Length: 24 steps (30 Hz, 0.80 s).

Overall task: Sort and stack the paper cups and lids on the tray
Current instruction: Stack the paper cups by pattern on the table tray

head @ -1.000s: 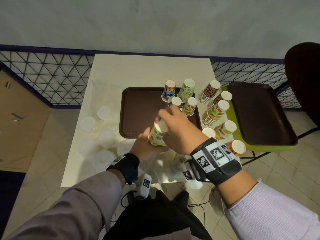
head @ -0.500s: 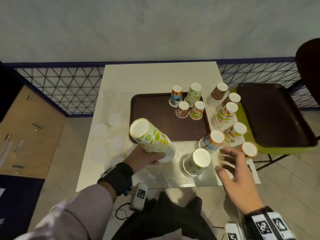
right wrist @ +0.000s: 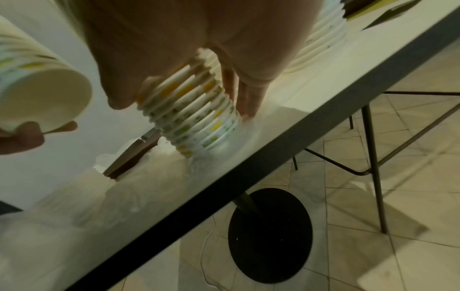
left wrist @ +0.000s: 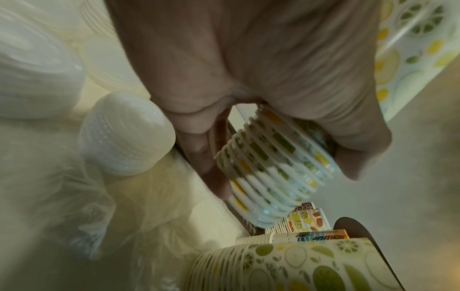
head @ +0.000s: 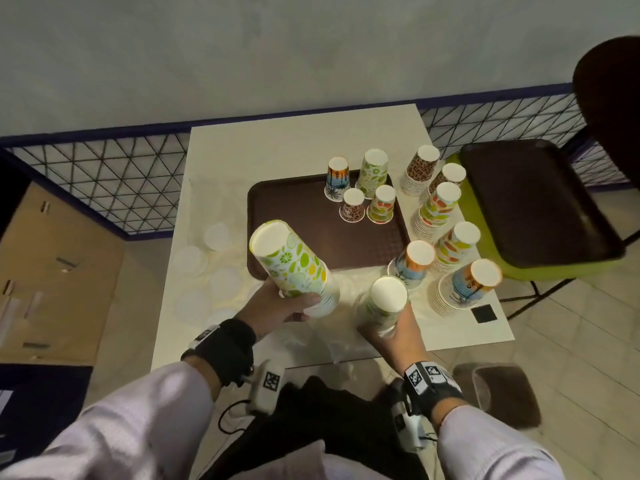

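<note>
My left hand grips a tall stack of citrus-print paper cups, held tilted above the table at the front left corner of the brown tray. In the left wrist view its fingers curl round the ribbed rims of that stack. My right hand grips a second citrus-print stack that stands upside down near the table's front edge; its rims show between thumb and fingers. Several single upturned cups stand at the tray's far right.
Several patterned cup stacks stand on the table right of the tray. White lids and a lid stack lie on crumpled clear plastic at the left. A second tray rests on a green chair to the right. The table's front edge is close.
My right hand came in from the right front, where it hovered open, and closed round the standing citrus stack. My left hand lifted its stack off the tray edge and keeps it tilted.
</note>
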Each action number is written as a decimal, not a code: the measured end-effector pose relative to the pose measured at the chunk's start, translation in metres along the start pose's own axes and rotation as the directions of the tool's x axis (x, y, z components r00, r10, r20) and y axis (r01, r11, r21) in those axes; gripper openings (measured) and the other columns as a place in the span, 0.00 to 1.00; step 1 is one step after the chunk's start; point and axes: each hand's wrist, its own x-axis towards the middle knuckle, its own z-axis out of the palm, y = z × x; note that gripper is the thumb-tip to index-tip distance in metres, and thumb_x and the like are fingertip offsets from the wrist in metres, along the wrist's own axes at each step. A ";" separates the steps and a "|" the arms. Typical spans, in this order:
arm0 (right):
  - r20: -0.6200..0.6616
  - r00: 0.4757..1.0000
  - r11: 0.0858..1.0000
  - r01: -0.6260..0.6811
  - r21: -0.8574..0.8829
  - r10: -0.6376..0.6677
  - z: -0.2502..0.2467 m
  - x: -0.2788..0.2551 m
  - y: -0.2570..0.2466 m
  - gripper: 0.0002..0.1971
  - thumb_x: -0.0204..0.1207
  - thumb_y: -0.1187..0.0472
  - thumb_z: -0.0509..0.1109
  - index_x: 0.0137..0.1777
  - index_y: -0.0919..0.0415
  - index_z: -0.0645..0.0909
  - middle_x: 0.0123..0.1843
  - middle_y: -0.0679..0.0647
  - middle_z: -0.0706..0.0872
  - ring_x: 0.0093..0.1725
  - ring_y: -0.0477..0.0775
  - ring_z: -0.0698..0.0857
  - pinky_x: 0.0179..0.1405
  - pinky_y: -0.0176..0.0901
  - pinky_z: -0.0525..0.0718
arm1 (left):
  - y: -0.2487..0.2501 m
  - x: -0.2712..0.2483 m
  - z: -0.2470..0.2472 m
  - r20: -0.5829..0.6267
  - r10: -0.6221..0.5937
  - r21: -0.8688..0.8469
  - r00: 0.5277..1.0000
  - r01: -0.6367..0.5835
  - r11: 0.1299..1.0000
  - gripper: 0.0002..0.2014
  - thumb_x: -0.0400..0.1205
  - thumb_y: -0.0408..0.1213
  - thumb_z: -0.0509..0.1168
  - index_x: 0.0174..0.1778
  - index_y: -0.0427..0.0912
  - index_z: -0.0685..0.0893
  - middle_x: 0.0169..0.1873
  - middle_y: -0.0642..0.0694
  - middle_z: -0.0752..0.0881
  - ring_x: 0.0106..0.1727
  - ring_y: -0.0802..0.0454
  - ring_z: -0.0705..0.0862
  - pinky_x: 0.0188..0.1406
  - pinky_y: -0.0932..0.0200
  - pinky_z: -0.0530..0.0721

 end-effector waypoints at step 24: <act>0.016 0.992 0.835 0.095 0.542 -0.124 -0.070 -0.018 -0.152 0.35 0.67 0.48 0.84 0.73 0.44 0.72 0.63 0.41 0.88 0.63 0.43 0.87 0.58 0.44 0.87 | 0.046 -0.010 -0.040 -0.079 0.144 -0.028 0.986 -0.147 0.989 0.18 0.80 0.34 0.78 0.65 0.48 0.86 0.57 0.49 0.94 0.59 0.47 0.93 0.50 0.51 0.93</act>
